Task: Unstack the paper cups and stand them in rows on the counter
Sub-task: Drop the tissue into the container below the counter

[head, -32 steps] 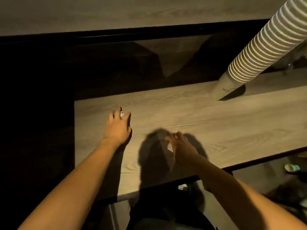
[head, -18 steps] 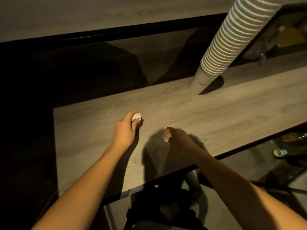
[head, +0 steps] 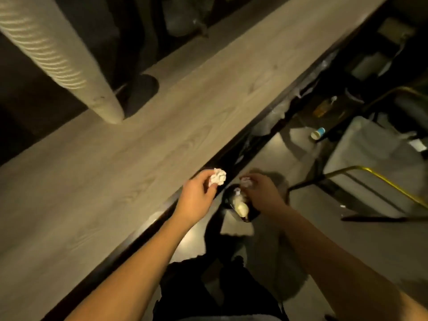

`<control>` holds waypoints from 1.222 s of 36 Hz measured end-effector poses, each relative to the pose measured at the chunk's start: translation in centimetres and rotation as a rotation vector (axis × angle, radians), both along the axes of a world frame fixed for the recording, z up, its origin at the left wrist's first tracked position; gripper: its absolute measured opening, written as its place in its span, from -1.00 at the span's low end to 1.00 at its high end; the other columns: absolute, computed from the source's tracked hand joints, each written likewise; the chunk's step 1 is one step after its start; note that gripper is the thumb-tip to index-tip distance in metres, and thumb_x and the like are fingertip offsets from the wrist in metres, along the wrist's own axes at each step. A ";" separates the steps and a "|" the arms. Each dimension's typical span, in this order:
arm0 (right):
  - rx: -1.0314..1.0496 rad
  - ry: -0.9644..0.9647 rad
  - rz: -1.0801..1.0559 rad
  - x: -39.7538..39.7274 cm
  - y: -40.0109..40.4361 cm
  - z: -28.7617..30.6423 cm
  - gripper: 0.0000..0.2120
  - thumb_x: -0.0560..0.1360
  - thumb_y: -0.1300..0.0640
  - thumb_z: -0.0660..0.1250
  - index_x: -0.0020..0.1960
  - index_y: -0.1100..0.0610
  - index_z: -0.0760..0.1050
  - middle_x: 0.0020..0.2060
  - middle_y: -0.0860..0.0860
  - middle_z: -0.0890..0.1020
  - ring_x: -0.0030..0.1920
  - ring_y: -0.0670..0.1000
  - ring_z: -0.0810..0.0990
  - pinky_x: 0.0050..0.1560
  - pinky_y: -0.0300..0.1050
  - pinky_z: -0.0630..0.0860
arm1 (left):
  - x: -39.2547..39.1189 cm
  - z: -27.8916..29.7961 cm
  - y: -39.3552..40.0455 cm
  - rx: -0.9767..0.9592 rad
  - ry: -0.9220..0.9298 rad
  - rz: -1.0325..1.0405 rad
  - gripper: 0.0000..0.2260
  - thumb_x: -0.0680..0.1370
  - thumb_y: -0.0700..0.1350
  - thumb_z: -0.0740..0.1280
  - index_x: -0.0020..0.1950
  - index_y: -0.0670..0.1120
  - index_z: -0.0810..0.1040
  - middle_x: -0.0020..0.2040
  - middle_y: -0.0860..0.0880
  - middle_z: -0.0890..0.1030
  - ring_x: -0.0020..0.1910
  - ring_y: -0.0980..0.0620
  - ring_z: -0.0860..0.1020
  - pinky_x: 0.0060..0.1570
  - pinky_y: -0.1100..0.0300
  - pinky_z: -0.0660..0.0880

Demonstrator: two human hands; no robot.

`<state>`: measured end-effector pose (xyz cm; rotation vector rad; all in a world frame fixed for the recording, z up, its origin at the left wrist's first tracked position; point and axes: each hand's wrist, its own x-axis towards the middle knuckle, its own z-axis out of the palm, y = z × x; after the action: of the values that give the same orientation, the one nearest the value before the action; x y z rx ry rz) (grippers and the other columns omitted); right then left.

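- My left hand (head: 196, 195) is pinching a crumpled white paper wad (head: 217, 177) between thumb and fingertips, just past the dark front edge of the counter (head: 115, 170), low in the middle of the frame; half a second ago this hand was over the wood itself
- My right hand (head: 261, 191) is curled round a smaller scrap (head: 245, 182), dim and blurred, so I cannot say what it is; it hangs directly above a dark bin (head: 243, 205) on the floor, where something pale already lies
- My view has swung right and down; the floor, a yellow-framed chair (head: 370, 179) and a stray cup (head: 317, 133) on its side now fill the right of the frame, where a moment ago I was looking along the counter
- The tall stack of cups (head: 60, 56) leans across the upper left, its base end resting on the counter at the back; both hands are well apart from it
- No single cup stands on the counter that I can see, so I'd say the rows are not begun
- My read: I've carried bits of litter off the worktop and both are about to drop in the bin; once they're gone my hands are free for the stack
- The stack looks long and tilted; I'd expect it to need steadying with one hand while the other pulls cups off
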<state>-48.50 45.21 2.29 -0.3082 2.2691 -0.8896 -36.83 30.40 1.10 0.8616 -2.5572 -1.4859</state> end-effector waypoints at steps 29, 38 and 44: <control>0.154 -0.269 -0.222 -8.6 13.2 -20.4 -0.65 0.56 0.20 0.39 0.32 0.22 0.47 0.15 0.10 0.60 0.22 0.11 0.57 0.08 -0.22 0.38 | -13.6 -19.2 12.2 -0.075 -0.606 -0.172 -0.68 0.55 -0.04 0.34 0.29 -0.06 0.49 0.19 -0.07 0.52 0.08 -0.04 0.56 0.07 0.09 0.53; 0.067 -0.122 -0.133 -5.5 8.3 -9.5 -0.70 0.52 0.10 0.44 0.22 0.14 0.55 0.00 -0.01 0.61 0.03 0.00 0.58 -0.01 -0.15 0.44 | -10.1 -7.9 8.1 0.120 -0.307 -0.085 -0.77 0.56 -0.12 0.35 0.20 -0.11 0.51 -0.05 -0.05 0.65 -0.06 -0.01 0.61 0.05 0.14 0.52; -0.089 -0.019 -0.046 -1.4 2.3 -0.4 -0.81 0.52 0.11 0.45 0.11 0.06 0.57 -0.16 -0.12 0.60 -0.14 -0.11 0.59 -0.17 -0.34 0.42 | -5.5 0.8 2.8 0.156 -0.071 0.029 -0.88 0.57 -0.19 0.32 0.08 -0.03 0.48 -0.25 0.15 0.56 -0.36 0.33 0.50 -0.25 0.45 0.37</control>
<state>-49.94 47.49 1.92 -0.2872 2.2316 -1.0145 -42.36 33.24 1.88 0.9817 -2.4914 -1.6949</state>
